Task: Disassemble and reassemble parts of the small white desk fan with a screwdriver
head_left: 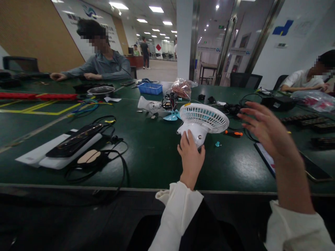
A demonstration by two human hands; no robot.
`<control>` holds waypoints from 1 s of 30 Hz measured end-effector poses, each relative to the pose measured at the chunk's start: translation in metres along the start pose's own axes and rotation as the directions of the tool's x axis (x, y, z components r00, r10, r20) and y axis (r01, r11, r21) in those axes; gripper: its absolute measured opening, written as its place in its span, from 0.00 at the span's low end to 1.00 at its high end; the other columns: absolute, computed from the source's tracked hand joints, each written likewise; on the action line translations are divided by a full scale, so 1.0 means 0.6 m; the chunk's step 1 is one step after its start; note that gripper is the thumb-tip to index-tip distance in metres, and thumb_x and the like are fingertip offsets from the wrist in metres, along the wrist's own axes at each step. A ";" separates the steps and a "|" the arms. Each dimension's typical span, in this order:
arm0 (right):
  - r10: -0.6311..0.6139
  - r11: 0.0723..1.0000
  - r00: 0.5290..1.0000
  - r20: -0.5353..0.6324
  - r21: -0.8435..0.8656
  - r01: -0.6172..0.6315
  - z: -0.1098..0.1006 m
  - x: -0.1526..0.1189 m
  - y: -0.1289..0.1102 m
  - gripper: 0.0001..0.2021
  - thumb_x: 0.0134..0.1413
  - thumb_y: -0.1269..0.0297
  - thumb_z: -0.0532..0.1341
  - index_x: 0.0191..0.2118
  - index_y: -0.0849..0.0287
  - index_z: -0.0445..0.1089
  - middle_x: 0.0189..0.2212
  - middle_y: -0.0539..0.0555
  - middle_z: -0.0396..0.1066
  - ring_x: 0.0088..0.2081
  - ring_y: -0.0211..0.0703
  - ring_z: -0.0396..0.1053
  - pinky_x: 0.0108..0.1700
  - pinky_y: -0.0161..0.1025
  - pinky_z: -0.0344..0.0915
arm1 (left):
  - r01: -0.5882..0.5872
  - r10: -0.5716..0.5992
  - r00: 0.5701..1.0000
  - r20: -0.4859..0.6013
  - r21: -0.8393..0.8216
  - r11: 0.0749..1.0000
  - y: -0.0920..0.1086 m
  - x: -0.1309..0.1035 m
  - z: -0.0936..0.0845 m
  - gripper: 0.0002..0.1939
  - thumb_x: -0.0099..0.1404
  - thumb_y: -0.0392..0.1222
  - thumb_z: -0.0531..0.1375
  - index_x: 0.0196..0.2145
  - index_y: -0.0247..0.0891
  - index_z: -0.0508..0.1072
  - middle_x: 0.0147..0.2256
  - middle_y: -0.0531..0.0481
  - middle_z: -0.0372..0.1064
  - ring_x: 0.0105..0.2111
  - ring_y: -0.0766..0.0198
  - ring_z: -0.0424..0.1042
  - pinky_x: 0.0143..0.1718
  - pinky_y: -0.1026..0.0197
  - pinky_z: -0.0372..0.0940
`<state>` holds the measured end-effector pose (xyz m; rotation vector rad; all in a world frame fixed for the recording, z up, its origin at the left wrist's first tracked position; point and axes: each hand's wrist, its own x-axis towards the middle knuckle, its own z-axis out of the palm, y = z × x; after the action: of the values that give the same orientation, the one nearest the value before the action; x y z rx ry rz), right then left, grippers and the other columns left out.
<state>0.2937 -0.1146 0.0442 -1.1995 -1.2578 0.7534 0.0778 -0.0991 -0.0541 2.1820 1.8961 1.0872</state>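
Observation:
A white fan head (192, 134) with a round slatted grille (206, 116) is on the green table, its grille tilted up and away from me. My left hand (191, 157) grips the back of its housing, fingers on top and thumb at the side. Raised to the right of the fan, my right hand (270, 129) has its fingers apart and holds nothing. Beyond the fan lie a light blue fan blade (171, 116) and a white fan base part (150, 105) with a dark motor (169, 101). A small turquoise knob (217, 144) and an orange-and-black screwdriver (234, 133) rest between my hands.
Left on the green table (151, 157) are a black device (75, 139) on white pieces and coiled black cables (123, 167). A blue basket (150, 88) and a plastic bag (181, 88) stand behind. At right lies a clipboard (264, 158). Two people sit across the table.

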 end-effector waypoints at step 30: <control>0.179 0.984 0.981 -0.071 0.021 -0.178 0.090 0.150 0.200 0.22 0.59 0.46 0.44 0.55 0.46 0.56 0.56 0.53 0.62 0.51 0.44 0.67 0.46 0.40 0.69 | -0.161 0.144 0.985 0.094 0.209 0.965 -0.002 0.046 -0.013 0.38 0.62 0.37 0.59 0.65 0.32 0.46 0.58 0.31 0.55 0.57 0.45 0.61 0.55 0.44 0.60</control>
<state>0.2820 0.0146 -0.0490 -1.3286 -1.0930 0.8403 0.0725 -0.0773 -0.0359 2.4832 1.9222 0.8342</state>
